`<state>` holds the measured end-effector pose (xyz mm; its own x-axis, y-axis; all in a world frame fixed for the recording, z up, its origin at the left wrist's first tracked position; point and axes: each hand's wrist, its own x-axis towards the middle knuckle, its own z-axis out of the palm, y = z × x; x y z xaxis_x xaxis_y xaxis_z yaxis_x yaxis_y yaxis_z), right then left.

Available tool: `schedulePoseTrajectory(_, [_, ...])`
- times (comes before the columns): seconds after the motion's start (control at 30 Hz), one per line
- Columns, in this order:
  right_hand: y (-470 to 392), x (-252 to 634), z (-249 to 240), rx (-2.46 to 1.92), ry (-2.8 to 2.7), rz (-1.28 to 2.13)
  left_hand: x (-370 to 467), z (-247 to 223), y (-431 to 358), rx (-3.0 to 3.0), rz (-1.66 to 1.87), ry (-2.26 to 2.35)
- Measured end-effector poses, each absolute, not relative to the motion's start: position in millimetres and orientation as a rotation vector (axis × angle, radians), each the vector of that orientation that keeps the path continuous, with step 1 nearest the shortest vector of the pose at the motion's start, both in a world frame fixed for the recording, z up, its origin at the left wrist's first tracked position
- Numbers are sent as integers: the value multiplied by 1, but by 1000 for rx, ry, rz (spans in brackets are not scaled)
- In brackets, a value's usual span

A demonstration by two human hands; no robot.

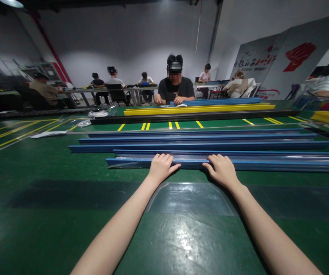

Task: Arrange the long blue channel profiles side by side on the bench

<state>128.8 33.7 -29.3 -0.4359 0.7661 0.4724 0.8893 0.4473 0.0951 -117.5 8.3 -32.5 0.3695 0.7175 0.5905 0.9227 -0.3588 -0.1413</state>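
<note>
A long blue plastic channel (191,164) lies sideways across the green table in front of me. My left hand (161,167) grips it, fingers over the top edge and thumb pointing right along the near wall. Further right, my right hand (222,170) holds the same channel in a similar way, its thumb towards the left hand. A gap of bare channel shows between the two thumbs. Clear film lies at the channel's left end. Under my forearms a transparent plastic sheet (190,198) is spread on the table. My fingertips are partly hidden behind the channel.
Beyond lie several more blue channels (181,146), then a black strip (193,117) and a yellow strip (199,110). A person in a dark shirt (177,89) works across the table. Plastic bags (98,114) sit at the far left. Other people sit at tables behind.
</note>
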Motion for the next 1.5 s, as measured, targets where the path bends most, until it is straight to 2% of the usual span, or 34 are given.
schedulePoseTrajectory(0.6, [31, 128, -29, -1401, -2349, -506, -119, -32, 6, -1947, -679, -1564])
schedulePoseTrajectory(0.73, [25, 118, -24, -1289, -2358, -508, -117, -32, 6, -1986, -637, -1631])
schedulePoseTrajectory(0.9, [16, 92, -20, -1151, -2372, -344, -115, -30, 5, -2027, -573, -1702])
schedulePoseTrajectory(1.2, [21, 71, -29, -1227, -2287, 2, -114, -27, 4, -2052, -522, -1736])
schedulePoseTrajectory(1.5, [20, 70, -28, -1233, -2242, 91, -115, -30, 5, -2023, -593, -1698])
